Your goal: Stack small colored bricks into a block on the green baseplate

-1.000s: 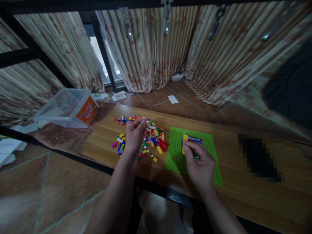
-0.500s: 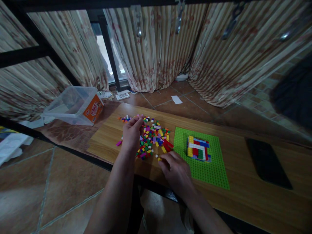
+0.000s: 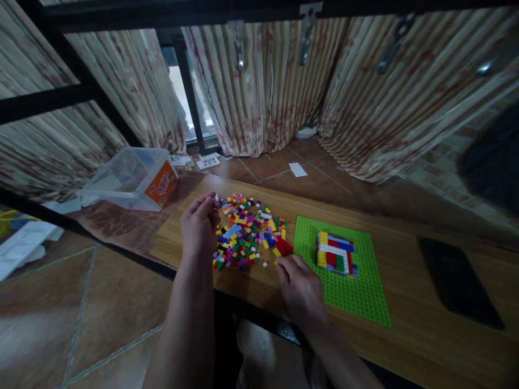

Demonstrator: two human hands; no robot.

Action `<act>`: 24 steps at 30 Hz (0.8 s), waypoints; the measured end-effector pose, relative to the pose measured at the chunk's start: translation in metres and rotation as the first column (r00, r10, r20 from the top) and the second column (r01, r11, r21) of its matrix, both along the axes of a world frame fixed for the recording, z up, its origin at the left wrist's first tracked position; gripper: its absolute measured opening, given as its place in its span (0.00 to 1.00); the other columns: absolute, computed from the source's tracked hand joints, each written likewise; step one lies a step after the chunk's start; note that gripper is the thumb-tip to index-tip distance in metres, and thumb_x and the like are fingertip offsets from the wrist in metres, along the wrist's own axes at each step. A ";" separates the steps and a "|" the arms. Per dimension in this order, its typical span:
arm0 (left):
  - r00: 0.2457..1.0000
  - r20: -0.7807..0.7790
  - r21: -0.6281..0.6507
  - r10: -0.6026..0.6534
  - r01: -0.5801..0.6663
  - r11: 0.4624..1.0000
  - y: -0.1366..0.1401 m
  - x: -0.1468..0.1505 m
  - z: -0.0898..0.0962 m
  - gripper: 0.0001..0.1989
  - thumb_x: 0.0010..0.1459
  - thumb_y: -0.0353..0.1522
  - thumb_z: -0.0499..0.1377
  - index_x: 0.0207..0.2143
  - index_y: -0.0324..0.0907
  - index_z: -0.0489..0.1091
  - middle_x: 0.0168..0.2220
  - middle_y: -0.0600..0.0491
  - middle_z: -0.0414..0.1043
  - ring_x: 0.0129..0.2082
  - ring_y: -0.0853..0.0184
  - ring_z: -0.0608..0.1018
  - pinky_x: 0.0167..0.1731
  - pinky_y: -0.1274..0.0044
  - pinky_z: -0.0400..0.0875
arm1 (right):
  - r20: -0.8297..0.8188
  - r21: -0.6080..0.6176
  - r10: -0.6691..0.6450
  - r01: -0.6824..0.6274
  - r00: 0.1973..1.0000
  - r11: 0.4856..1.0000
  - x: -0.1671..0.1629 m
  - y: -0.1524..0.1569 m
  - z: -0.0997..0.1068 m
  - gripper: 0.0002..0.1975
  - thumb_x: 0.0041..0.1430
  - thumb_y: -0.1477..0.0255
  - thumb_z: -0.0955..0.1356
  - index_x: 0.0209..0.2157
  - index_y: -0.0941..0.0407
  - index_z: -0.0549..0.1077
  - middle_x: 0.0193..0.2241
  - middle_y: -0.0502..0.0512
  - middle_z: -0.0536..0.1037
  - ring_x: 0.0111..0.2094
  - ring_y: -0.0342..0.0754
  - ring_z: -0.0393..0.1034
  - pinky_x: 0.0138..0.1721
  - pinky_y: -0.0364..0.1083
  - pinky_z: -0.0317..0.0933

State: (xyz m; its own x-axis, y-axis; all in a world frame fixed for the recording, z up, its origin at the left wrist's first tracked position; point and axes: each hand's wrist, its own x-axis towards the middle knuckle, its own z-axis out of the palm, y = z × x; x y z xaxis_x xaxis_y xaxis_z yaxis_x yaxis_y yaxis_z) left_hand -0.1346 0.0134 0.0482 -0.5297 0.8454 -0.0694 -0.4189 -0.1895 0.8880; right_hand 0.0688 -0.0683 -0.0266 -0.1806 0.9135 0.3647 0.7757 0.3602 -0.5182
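My left hand [image 3: 198,222] is at the far left edge of a pile of small toy bricks [image 3: 247,237] in many colours. Its thumb and fingers are drawn together; what they hold, if anything, is too small to make out. At the pile's near right side, my right hand [image 3: 302,286] pinches a small yellow brick [image 3: 276,262], mostly covered by the fingertips. Several red bricks [image 3: 284,246] and a lone white brick [image 3: 265,265] lie close by. Right of that hand, a built block of bricks [image 3: 335,254] in yellow, white, red, blue and green sits on a green baseplate [image 3: 365,297].
The wooden table [image 3: 405,324] carries a dark phone-like slab [image 3: 460,282] at right. A clear plastic bin [image 3: 125,181] with an orange label stands at far left. Dark metal bars [image 3: 44,102] cross the upper left, before striped curtains [image 3: 259,97].
My left hand has moved left, from over the pile to its edge, uncovering more bricks. My right hand has shifted slightly right with the yellow brick, away from the white one.
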 end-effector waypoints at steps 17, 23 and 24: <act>0.716 -0.624 -0.279 -0.313 0.169 0.945 0.000 -0.001 -0.020 0.10 0.49 0.35 0.61 0.31 0.38 0.77 0.23 0.55 0.72 0.22 0.72 0.68 0.22 0.81 0.59 | 0.051 0.079 -0.006 0.002 0.999 0.997 -0.032 0.042 0.011 0.19 0.64 0.70 0.63 0.56 0.54 0.70 0.49 0.61 0.71 0.48 0.57 0.64 0.50 0.55 0.63; 0.641 -0.696 -0.270 -0.325 0.186 0.945 0.000 0.002 -0.019 0.10 0.50 0.35 0.60 0.31 0.38 0.76 0.24 0.54 0.72 0.24 0.70 0.69 0.24 0.81 0.60 | 0.122 0.034 -0.007 0.003 0.993 0.999 -0.045 0.053 0.005 0.12 0.63 0.72 0.65 0.46 0.52 0.76 0.45 0.59 0.74 0.47 0.57 0.63 0.49 0.56 0.62; 0.619 -0.711 -0.273 -0.333 0.193 0.942 0.000 0.002 -0.019 0.10 0.51 0.35 0.59 0.31 0.38 0.76 0.24 0.54 0.72 0.24 0.70 0.69 0.24 0.81 0.61 | 0.113 0.031 -0.001 -0.003 0.994 1.000 -0.046 0.053 0.006 0.10 0.63 0.73 0.65 0.44 0.52 0.77 0.43 0.58 0.74 0.46 0.57 0.63 0.49 0.55 0.62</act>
State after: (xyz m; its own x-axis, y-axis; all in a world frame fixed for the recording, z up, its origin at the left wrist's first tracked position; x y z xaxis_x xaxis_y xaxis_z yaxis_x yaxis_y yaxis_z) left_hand -0.1323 0.0131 0.0297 -0.2173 0.9709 0.1007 0.3800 -0.0109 0.9249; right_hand 0.0227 -0.0150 -0.0211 -0.2230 0.9018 0.3702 0.8282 0.3756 -0.4159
